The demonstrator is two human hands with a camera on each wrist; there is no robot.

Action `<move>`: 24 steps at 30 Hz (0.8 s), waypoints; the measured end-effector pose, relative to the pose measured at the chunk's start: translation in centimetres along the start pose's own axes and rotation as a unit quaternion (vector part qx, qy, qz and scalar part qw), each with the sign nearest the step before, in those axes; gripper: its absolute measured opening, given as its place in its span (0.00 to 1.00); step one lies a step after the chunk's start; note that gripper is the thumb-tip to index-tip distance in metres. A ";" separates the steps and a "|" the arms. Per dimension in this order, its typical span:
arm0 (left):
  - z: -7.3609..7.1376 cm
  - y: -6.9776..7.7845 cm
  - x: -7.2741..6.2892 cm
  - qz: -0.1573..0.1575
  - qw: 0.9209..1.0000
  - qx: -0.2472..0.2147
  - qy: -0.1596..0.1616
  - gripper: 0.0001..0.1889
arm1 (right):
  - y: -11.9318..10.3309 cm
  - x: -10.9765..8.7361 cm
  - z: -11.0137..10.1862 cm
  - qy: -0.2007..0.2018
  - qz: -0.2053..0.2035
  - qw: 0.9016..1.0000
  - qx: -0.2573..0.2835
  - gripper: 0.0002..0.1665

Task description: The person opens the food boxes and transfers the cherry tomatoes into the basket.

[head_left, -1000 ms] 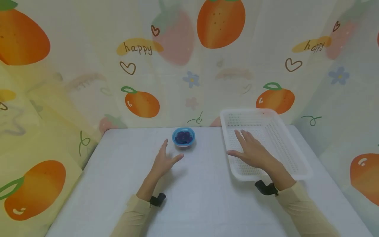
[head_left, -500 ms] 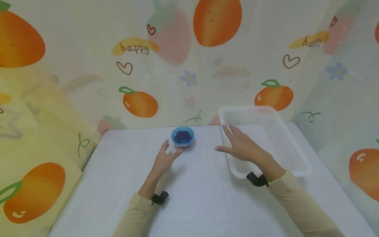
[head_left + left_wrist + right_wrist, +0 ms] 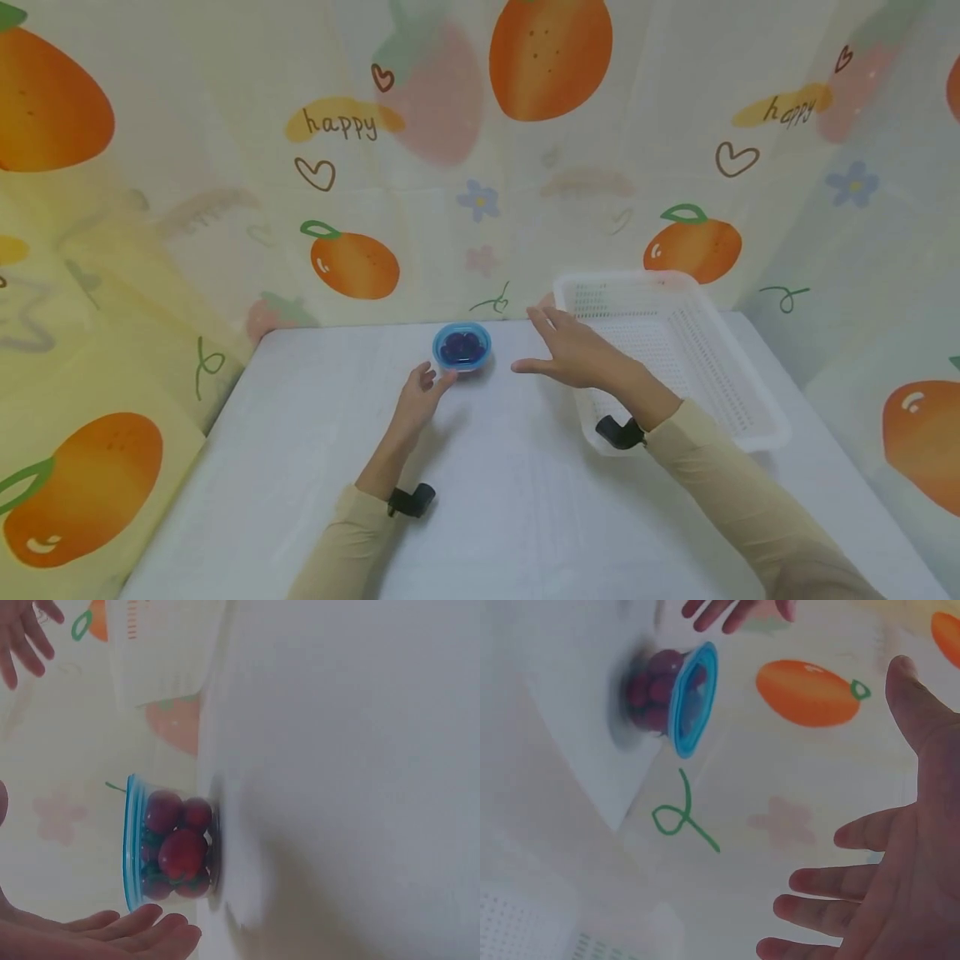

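A small clear tub (image 3: pixel 462 347) with a blue lid stands near the table's back edge. Through its wall in the left wrist view, several dark red round fruits (image 3: pixel 182 853) with bits of green show. My left hand (image 3: pixel 417 402) is at the tub's near left side, fingers spread from the thumb; whether it touches the tub I cannot tell. To the tub's right, apart from it, my right hand (image 3: pixel 581 354) hovers with fingers extended and thumb pointing toward the tub. Nothing is held in either hand.
A white perforated plastic basket (image 3: pixel 738 379) stands on the right of the white table (image 3: pixel 517 517), partly behind my right hand and wrist. A fruit-printed cloth (image 3: pixel 435 242) hangs behind the table and along both sides.
My right hand has moved left, from over the basket to the gap between basket and tub. The left hand has come slightly closer to the tub. Tub and basket stay in place.
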State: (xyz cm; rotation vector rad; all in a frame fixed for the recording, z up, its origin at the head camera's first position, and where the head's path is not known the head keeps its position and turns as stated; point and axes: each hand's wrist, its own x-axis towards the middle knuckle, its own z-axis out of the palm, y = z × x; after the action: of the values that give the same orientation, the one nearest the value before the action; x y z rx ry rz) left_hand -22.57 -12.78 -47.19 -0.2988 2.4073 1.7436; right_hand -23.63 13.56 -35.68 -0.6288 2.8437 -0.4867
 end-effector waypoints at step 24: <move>1.8 -0.4 2.0 -0.064 0.968 -0.240 0.021 0.32 | -4.0 7.2 2.4 -0.051 -0.073 0.988 -0.122 0.54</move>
State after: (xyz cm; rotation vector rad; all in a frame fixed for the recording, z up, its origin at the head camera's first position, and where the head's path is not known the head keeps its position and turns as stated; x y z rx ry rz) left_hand -24.35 -11.29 -48.60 -0.5383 1.9060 2.2532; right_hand -27.90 6.32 -37.25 -0.8835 2.7950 -0.1208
